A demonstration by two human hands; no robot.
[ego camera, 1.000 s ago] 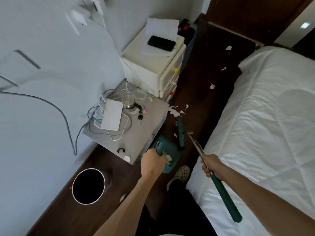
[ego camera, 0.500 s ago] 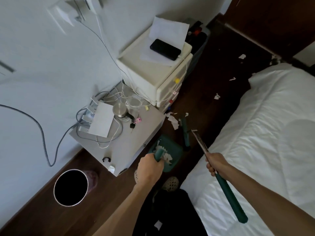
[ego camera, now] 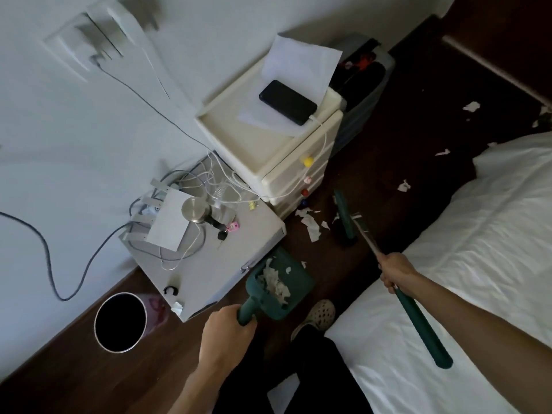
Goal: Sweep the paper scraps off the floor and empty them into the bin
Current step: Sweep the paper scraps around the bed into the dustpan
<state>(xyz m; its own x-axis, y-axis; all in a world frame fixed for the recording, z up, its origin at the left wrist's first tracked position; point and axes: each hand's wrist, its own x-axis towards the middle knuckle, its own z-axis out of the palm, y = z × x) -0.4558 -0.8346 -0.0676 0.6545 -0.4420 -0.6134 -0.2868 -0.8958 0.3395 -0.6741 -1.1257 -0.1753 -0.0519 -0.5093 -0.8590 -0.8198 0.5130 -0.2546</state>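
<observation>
My left hand (ego camera: 225, 331) grips the handle of a dark green dustpan (ego camera: 295, 289), held above the dark wood floor beside the low grey table. White paper scraps (ego camera: 274, 280) lie heaped in the pan. My right hand (ego camera: 394, 271) grips the broom's shaft (ego camera: 418, 321); its green head (ego camera: 345, 216) rests on the floor by a cluster of scraps (ego camera: 310, 224). More scraps (ego camera: 403, 185) lie further along the floor by the bed. The round bin (ego camera: 121, 322) stands open by the wall, left of the dustpan.
A low grey table (ego camera: 239, 252) with cables, a paper and a metal pot sits by the wall. Behind it stands a cream drawer unit (ego camera: 298, 174) with a phone on top. A white bed (ego camera: 478, 249) fills the right. My shoe (ego camera: 318, 315) is beneath the dustpan.
The dustpan has been lifted and drawn back toward me with scraps in it. The view has tilted, so the bin sits closer to centre. The broom head stays by the scraps.
</observation>
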